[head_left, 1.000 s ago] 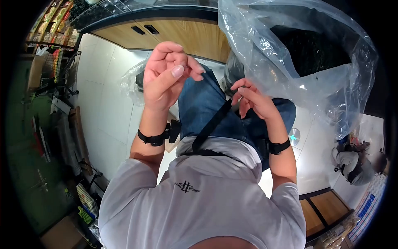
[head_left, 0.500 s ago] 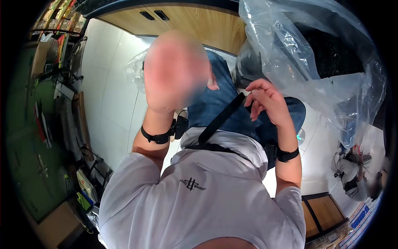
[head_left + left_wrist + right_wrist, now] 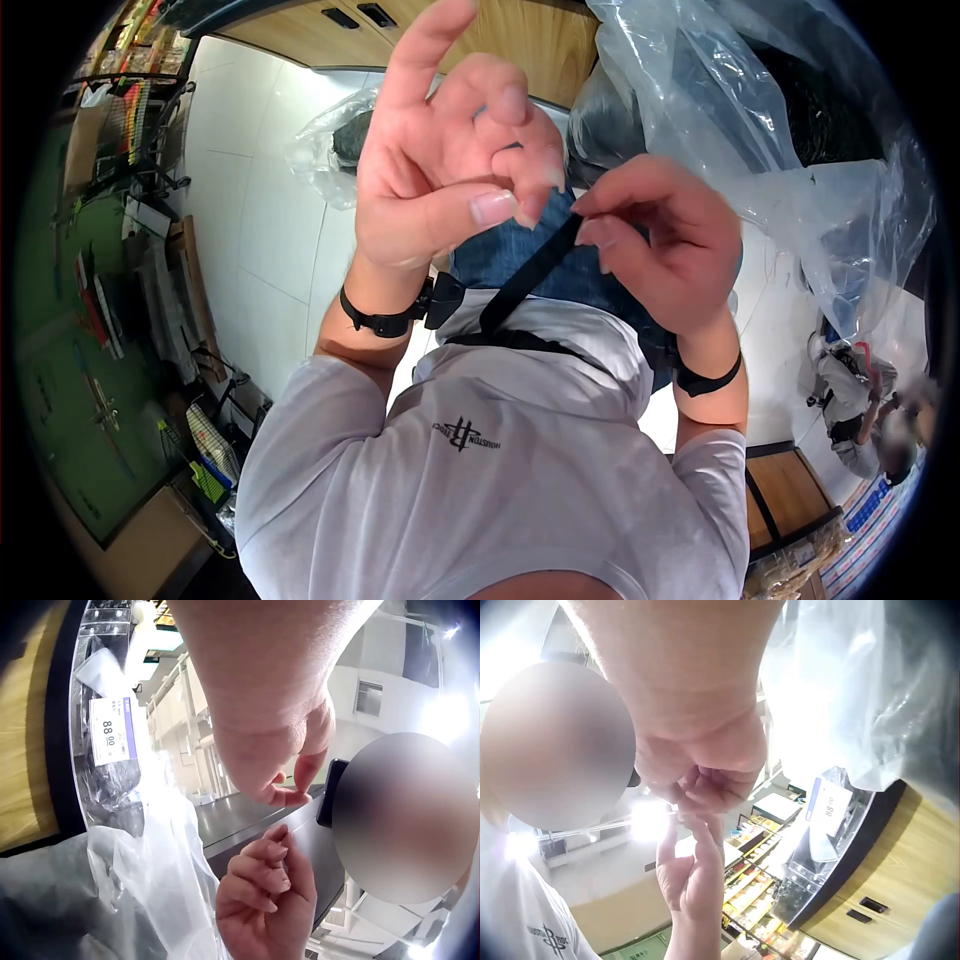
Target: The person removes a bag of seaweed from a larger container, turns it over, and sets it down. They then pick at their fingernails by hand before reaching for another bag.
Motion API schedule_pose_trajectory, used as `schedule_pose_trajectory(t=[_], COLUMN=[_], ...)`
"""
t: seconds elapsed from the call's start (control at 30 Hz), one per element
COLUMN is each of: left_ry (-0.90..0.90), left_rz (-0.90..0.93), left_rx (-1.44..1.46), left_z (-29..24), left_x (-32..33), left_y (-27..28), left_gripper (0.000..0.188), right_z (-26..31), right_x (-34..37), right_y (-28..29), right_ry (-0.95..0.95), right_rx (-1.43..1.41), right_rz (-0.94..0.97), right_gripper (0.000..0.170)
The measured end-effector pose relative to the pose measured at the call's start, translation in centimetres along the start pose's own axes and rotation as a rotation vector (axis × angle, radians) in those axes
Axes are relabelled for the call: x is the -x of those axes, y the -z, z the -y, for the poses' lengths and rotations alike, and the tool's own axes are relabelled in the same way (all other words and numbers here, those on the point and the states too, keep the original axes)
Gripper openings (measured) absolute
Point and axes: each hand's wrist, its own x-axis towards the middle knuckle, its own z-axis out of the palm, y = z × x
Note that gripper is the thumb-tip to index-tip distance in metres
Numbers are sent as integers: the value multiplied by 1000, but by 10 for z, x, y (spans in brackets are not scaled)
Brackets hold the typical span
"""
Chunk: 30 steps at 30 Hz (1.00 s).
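Thumb and a fingertip of my left hand (image 3: 450, 150) meet, the other fingers bent at different angles and one stretched upward. Beside it my right hand (image 3: 665, 240) has curled fingers, with thumb and forefinger tips close together. In the left wrist view the left hand (image 3: 277, 750) faces the right hand (image 3: 266, 900) across a small gap. The right wrist view has the right hand (image 3: 705, 757) just above the left (image 3: 694, 877). No object shows between the fingertips; anything very thin cannot be made out. A black strap (image 3: 530, 275) runs from the waist to near the right fingertips.
A large clear plastic bag (image 3: 700, 90) stands at the upper right, beside a wooden cabinet (image 3: 480, 45). A smaller clear bag (image 3: 325, 150) lies on the tiled floor (image 3: 270, 225). Another person (image 3: 850, 400) is at the far right. Racks line the left side.
Both hands look larger, nearer the head camera. The right hand has come up, its thumb and forefinger closer together. The left hand, blurred half a second ago, shows clearly with one finger raised.
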Motion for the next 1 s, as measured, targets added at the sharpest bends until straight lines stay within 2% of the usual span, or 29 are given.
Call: schedule_pose_trajectory(t=[0.03, 0.07, 0.13, 0.17, 0.23, 0.27, 0.33, 0.37, 0.43, 0.47, 0.53, 0.67, 0.73, 0.77, 0.83, 0.87, 0.93, 1.0], left_ry=[-8, -6, 51, 52, 259, 259, 401, 400, 412, 412, 449, 418, 408, 412, 390, 394, 457, 472], left_rz=[22, 19, 111, 108, -315, -319, -289, -290, -164, -166, -228, -205, -86, -87, -44, -44, -217, -207], left_rx=[37, 39, 316, 320, 352, 358, 298, 302, 532, 537, 574, 678, 615, 617, 747, 749, 474, 480], left_z=[2, 5, 10, 8, -2, -2, -1, 4, 12, 13, 10, 21, 26, 28, 32, 29, 17, 17], left_x=[-1, -1, -2, 1, 1, 2, 3, 5, 8, 10, 6, 11, 13, 14, 13, 13, 6, 7], left_y=[0, 2, 4, -3, -29, -27, -20, -14, -6, -7, -16, -11, -4, -3, -3, -6, -18, -16], left_gripper=[98, 98, 101, 101, 102, 102, 102, 102, 102, 102, 102, 103, 104, 104, 108, 108, 88, 90], right_z=[0, 4, 17, 24, 34, 33, 28, 28, 32, 32, 33, 32, 34, 34, 34, 33, 32, 34], right_x=[-3, -3, -5, -9, -16, -18, -22, -23, -23, -22, -18, -18, -18, -18, -18, -16, -14, -13], right_y=[-3, -2, 2, 3, 5, 4, 5, 6, 10, 11, 11, 17, 19, 21, 22, 22, 22, 24], right_ry=[100, 97, 174, 168, 278, 271, 389, 386, 400, 395, 246, 227, 242, 239, 266, 263, 249, 243], right_rx=[84, 83, 246, 247, 429, 430, 428, 430, 488, 489, 400, 395, 477, 477, 496, 496, 504, 521], right_rz=[-62, -63, 18, 18, 129, 130, 121, 122, 201, 201, 188, 229, 254, 251, 270, 266, 254, 254], right_gripper=[13, 13, 18, 18, 19, 19, 18, 18, 18, 18, 16, 16, 18, 18, 18, 18, 17, 17])
